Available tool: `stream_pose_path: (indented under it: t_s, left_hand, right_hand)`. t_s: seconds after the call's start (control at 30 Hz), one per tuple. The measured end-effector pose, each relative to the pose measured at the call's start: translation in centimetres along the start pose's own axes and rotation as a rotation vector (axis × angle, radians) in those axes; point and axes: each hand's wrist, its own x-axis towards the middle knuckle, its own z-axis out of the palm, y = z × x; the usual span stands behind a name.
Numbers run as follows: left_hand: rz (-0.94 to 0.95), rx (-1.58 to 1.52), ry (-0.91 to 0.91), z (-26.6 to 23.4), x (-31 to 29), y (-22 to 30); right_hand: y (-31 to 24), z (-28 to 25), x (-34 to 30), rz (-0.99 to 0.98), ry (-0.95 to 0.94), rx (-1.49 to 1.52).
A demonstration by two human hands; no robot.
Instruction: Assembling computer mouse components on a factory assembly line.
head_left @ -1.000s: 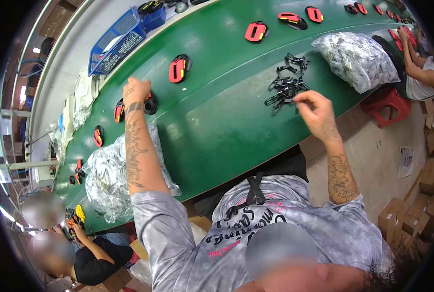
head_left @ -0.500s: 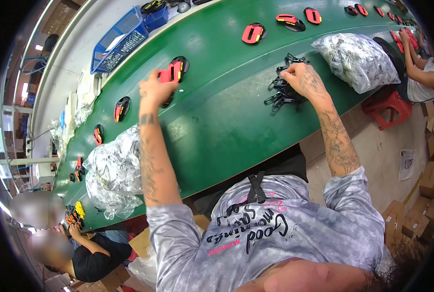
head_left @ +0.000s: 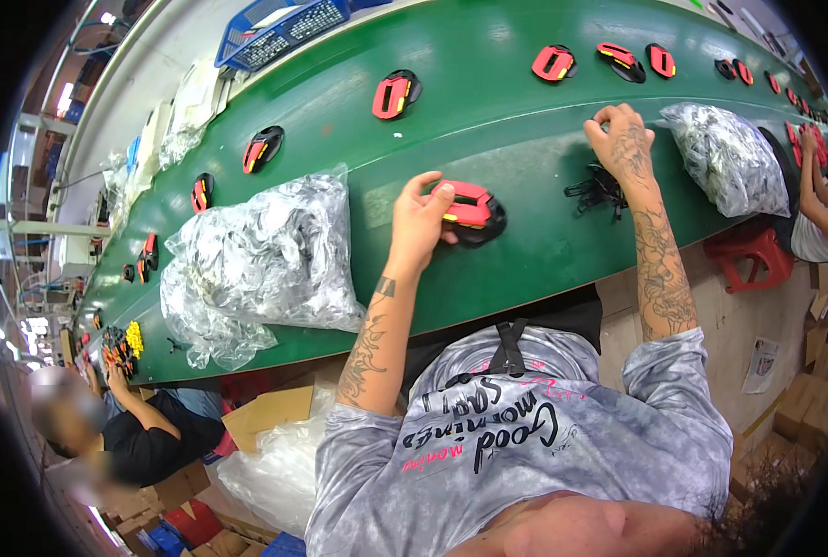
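Observation:
My left hand (head_left: 421,221) grips a red and black moulded piece (head_left: 469,206) with yellow accents. Thumb and fingers close on its left end, while its rounded black end faces right, over the near half of the green table. To the right, my right hand (head_left: 623,141) is closed with its fingers curled together; whatever they pinch, if anything, is hidden. Just below that hand lies a small heap of black plastic parts (head_left: 599,193), partly covered by my wrist.
Similar red and black pieces (head_left: 395,95) sit in a spaced row along the green table (head_left: 488,121). Clear plastic bags full of parts (head_left: 274,251) flank me, one on the right (head_left: 728,158). A blue basket (head_left: 284,32) stands at the back; co-workers sit at both sides.
My left hand has come right and nearer to me, with the red and black piece in its grip. My right hand has moved off the black parts toward the far side. The view has shifted.

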Motion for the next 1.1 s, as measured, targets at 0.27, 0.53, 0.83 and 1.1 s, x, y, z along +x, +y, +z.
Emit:
stream_pose_path:
  t_s: [0.27, 0.53, 0.83, 1.1]
  left_hand:
    - [0.087, -0.269, -0.117, 1.6, -0.2, -1.6]
    - [0.196, -0.363, -0.195, 0.6, -0.2, -2.7]
    - [0.096, -0.516, -0.235, -0.1, 0.0, -1.7]
    - [0.03, -0.576, -0.313, -0.5, 0.3, -1.7]
  right_hand:
    - [-5.1, 2.3, -4.7, 0.051, -0.112, 0.768]
    - [-9.8, 4.5, -7.2, 0.187, -0.444, 1.315]
    - [-10.9, 3.6, -8.7, 0.059, -0.699, 1.426]
    - [-11.1, 4.1, -9.4, -0.023, -0.583, 1.149]
